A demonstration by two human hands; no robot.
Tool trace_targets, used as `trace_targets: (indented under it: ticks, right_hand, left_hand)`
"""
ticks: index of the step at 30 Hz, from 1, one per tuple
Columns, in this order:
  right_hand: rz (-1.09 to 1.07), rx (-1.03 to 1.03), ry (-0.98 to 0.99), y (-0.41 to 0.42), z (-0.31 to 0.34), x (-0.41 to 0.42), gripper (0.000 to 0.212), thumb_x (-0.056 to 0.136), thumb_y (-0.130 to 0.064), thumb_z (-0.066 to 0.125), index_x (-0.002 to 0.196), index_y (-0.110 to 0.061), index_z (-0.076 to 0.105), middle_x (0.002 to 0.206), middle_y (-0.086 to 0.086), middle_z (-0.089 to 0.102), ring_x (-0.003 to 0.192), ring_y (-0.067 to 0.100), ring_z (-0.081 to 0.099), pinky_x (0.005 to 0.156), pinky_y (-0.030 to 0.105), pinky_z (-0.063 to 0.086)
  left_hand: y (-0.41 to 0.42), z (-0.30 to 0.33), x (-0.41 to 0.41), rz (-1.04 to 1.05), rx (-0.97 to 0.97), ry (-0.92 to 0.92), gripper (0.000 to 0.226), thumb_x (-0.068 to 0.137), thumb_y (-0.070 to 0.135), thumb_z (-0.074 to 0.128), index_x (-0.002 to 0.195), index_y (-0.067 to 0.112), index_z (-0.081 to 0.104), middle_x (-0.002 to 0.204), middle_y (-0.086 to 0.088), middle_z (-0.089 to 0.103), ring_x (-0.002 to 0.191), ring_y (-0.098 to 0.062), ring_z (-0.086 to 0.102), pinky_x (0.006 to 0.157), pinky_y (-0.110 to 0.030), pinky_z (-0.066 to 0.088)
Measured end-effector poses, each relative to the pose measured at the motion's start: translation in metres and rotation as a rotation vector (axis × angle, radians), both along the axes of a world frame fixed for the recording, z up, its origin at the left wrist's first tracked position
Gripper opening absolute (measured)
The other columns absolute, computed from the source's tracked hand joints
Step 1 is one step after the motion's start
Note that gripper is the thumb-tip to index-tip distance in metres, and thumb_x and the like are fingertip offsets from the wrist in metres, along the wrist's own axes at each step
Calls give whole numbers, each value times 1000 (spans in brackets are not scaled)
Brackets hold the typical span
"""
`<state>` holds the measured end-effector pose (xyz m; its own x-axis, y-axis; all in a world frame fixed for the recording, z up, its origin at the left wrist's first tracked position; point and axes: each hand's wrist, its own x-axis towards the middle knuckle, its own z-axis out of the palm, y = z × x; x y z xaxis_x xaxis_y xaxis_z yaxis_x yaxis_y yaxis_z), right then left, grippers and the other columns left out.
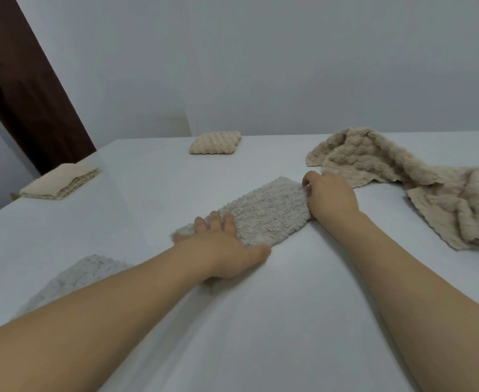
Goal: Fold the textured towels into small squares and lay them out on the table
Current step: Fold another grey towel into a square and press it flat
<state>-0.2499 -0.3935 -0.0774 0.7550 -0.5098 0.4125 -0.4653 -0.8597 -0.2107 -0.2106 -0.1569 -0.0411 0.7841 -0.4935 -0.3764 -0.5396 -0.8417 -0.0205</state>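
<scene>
A light grey textured towel (269,212) lies folded into a long strip across the middle of the white table (261,321). My left hand (224,247) presses flat on its near left end, fingers spread. My right hand (330,198) pinches the strip's far right end between thumb and fingers. A folded beige square (215,142) rests at the far edge. Another folded beige towel (61,181) sits at the far left. A folded grey-white towel (71,278) lies near left, partly hidden by my left forearm.
Loose, crumpled beige towels (419,182) are heaped at the right side of the table. A dark brown door or panel (26,86) stands behind the table's left corner, and a pale wall (289,66) runs along the back.
</scene>
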Motion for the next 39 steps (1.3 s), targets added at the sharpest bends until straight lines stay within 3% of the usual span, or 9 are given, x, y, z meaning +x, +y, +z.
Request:
trace_targets:
  ticks: [3, 6, 12, 17, 22, 27, 31, 35, 39]
  right_hand:
    - [67, 35, 28, -13, 0, -5, 25, 91, -8, 44, 110, -13, 60, 100, 16, 61, 94, 34, 52, 69, 36, 41]
    - [95, 85, 32, -15, 0, -8, 24, 94, -14, 44, 111, -15, 62, 102, 15, 61, 94, 35, 54, 72, 37, 42]
    - [106, 117, 172, -7, -2, -2, 42, 100, -47, 33, 130, -27, 53, 127, 8, 47, 115, 34, 43, 99, 44, 33]
    - [238, 218, 144, -2, -2, 1, 45, 96, -54, 41, 134, -32, 50, 125, 3, 48, 119, 30, 42, 103, 45, 34]
    - [241, 266, 87, -5, -3, 1, 42, 91, -59, 46, 120, -32, 60, 117, 0, 52, 114, 26, 47, 96, 40, 38]
    - [320, 361, 182, -4, 9, -3, 64, 69, -85, 44, 116, -45, 61, 123, -10, 53, 120, 23, 43, 100, 44, 32]
    - [311, 261, 258, 1, 8, -4, 73, 70, -77, 58, 132, -41, 50, 135, -10, 44, 126, 20, 36, 105, 40, 25]
    - [331, 794, -205, -9, 4, -7, 14, 89, -34, 63, 103, -31, 64, 103, -8, 64, 98, 17, 61, 88, 32, 48]
    - [248, 871, -359, -15, 4, -9, 25, 89, -2, 50, 85, -21, 65, 89, -2, 67, 79, 10, 63, 75, 25, 47]
  left_hand:
    - [7, 12, -18, -201, 46, -161, 77, 87, 55, 43, 150, 16, 21, 152, -9, 26, 132, -35, 39, 100, -45, 41]
    - [21, 17, -28, -404, 127, -355, 45, 90, 24, 49, 131, 13, 36, 123, -8, 45, 101, -30, 58, 68, -36, 43]
    - [28, 25, -62, -554, 69, -403, 22, 91, 22, 48, 112, 18, 54, 112, -5, 56, 99, -28, 59, 68, -31, 38]
    - [36, 15, -79, -848, -166, -372, 34, 83, 42, 53, 109, 20, 49, 107, 1, 50, 94, -22, 48, 75, -35, 43]
    - [38, 27, -58, -760, -88, -238, 40, 83, 43, 57, 118, 24, 50, 114, 4, 46, 103, -17, 46, 83, -34, 46]
    - [28, 51, -49, -581, -321, -264, 15, 84, 30, 58, 91, 28, 44, 81, 8, 51, 75, -14, 50, 62, -32, 42]
    - [20, 43, -38, -417, -591, -392, 8, 88, 27, 53, 95, 23, 53, 84, 7, 59, 79, -19, 54, 69, -35, 41]
    - [1, 24, -18, -342, -659, -464, 13, 91, 29, 52, 81, 22, 47, 72, 11, 50, 76, -19, 50, 75, -34, 35]
    - [-34, 29, 7, -353, -710, -369, 10, 91, 30, 55, 84, 27, 49, 74, 15, 50, 83, -17, 47, 83, -35, 33]
